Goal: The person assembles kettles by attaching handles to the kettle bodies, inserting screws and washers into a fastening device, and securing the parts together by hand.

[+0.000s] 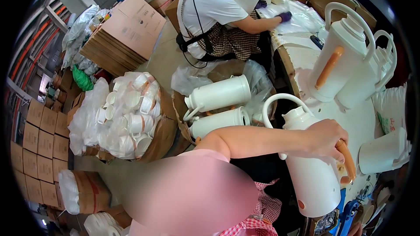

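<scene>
My left hand (328,137) is closed around the orange-brown side handle (348,166) of a white thermos jug (313,185). The jug leans at the near edge of the worktable, its looped white carrying handle (286,98) towards the top. A small orange-brown spot marks its lower body. Below the jug, a blue tool (348,212) lies among clutter at the table edge. A skin-toned patch at the bottom right edge may be part of my right hand; its fingers cannot be made out.
More white jugs (334,59) stand on the worktable (306,65). Two jugs (221,91) lie in a plastic-lined carton behind me. Bagged white parts (131,118) fill another carton. A co-worker (218,13) with purple gloves sits at the table's far end. Flat cardboard (131,26) is stacked beyond.
</scene>
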